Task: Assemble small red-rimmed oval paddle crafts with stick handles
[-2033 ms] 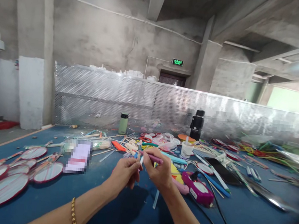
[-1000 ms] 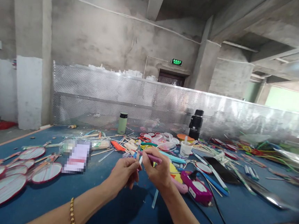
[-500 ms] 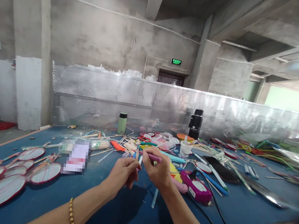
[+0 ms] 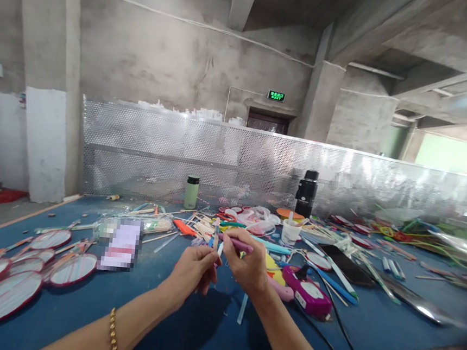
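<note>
green bottle point(image 4: 191, 194), black flask point(image 4: 306, 195) near perforated panel point(image 4: 158, 149); exit sign point(image 4: 276, 96) above.

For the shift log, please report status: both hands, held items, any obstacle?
Left hand pinching narrow stick. Right hand gripping purple pen-like tool. Possible obstacle: purple box right of right wrist.

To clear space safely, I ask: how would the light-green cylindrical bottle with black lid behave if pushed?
The green bottle may tip, being upright and taller than wide. Once down, its round body could probably roll. Its straight wall suggests stiffness.
</note>
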A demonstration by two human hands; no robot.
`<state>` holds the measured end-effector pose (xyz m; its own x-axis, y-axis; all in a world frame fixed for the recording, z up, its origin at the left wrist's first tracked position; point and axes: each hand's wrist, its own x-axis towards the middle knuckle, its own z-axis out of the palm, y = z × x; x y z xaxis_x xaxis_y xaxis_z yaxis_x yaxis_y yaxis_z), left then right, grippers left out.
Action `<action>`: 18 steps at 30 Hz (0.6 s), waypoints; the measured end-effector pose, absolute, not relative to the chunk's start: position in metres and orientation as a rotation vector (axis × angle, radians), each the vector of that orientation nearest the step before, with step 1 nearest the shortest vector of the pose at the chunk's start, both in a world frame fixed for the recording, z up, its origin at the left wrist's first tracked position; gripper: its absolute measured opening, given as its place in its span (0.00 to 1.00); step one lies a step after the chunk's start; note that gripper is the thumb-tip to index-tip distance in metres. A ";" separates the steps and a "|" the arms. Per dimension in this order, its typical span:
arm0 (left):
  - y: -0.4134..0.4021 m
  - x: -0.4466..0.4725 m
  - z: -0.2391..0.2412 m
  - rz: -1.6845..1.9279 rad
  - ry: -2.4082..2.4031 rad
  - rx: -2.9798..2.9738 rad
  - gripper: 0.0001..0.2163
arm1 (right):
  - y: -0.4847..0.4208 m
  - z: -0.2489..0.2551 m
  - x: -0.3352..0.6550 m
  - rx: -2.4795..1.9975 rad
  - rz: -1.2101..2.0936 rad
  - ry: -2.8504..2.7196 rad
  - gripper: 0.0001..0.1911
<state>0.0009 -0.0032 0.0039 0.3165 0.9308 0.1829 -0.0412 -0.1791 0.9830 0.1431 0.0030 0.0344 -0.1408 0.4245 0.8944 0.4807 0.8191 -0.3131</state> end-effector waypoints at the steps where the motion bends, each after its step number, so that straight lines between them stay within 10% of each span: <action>1: -0.004 0.001 0.004 1.096 0.867 1.469 0.17 | 0.003 0.034 0.143 -0.697 -0.055 -1.766 0.06; 18: -0.003 0.001 0.003 1.113 0.832 1.470 0.17 | -0.001 0.036 0.142 -0.673 -0.037 -1.777 0.07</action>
